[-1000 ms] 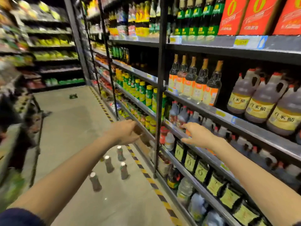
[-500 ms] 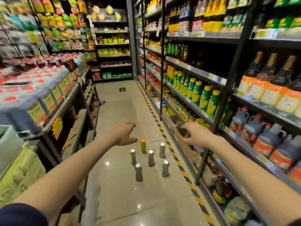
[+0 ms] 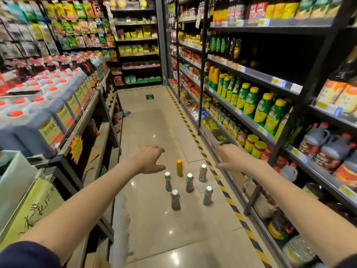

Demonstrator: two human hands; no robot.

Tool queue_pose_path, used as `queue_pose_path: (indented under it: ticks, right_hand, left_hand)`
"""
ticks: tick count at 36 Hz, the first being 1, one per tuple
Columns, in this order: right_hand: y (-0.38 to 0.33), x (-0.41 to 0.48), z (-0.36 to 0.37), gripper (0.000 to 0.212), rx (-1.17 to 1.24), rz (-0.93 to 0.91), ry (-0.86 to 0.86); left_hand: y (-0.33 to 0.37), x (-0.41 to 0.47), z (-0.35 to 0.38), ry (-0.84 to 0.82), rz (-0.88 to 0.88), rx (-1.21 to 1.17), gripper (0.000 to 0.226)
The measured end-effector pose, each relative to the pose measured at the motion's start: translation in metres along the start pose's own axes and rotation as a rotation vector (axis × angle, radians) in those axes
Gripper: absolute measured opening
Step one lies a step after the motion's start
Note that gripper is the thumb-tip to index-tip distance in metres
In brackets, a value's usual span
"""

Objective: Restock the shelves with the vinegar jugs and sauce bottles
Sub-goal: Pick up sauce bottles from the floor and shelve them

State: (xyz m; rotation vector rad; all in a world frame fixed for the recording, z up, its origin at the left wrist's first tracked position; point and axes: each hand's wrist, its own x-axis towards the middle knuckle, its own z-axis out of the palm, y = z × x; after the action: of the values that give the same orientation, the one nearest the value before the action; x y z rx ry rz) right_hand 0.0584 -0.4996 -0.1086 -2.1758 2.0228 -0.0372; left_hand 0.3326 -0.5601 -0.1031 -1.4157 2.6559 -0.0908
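Several small sauce bottles with white caps (image 3: 189,182) stand upright on the tiled aisle floor, with one yellow bottle with an orange cap (image 3: 179,168) behind them. My left hand (image 3: 148,159) hovers above and left of them, fingers apart, holding nothing. My right hand (image 3: 230,158) is stretched out to their right, over the striped floor line, also holding nothing. Dark vinegar jugs with red caps (image 3: 326,147) fill the right shelf. Large pale jugs with red caps (image 3: 48,120) line the left shelf.
Shelving (image 3: 251,120) with green and yellow bottles runs along the right side. The left rack (image 3: 90,111) holds jugs and hanging snack packs. A black-and-yellow striped line (image 3: 195,138) marks the floor by the right shelf. A cardboard box (image 3: 32,207) sits at the lower left.
My view has swung left from the right-hand shelf to look down the aisle. Both hands have come away from the shelf and now hang over the bottles on the floor.
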Motion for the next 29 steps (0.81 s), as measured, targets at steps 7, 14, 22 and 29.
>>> queue_pose_path:
  ticks: [7, 14, 22, 29]
  right_hand:
    - [0.014, 0.032, 0.020, 0.066, 0.014, 0.032, -0.055]
    - [0.043, 0.090, 0.032, 0.064, 0.005, 0.028, -0.105]
    - [0.082, 0.162, 0.040, 0.066, 0.019, 0.003, -0.193]
    - [0.105, 0.212, 0.053, 0.066, 0.055, -0.035, -0.288]
  left_hand:
    - [-0.007, 0.035, 0.024, -0.043, 0.007, -0.019, 0.066]
    - [-0.018, 0.088, 0.047, -0.119, 0.005, -0.040, 0.066]
    - [-0.028, 0.163, 0.067, -0.199, -0.044, -0.098, 0.066]
    - [-0.031, 0.205, 0.086, -0.247, -0.092, -0.145, 0.065]
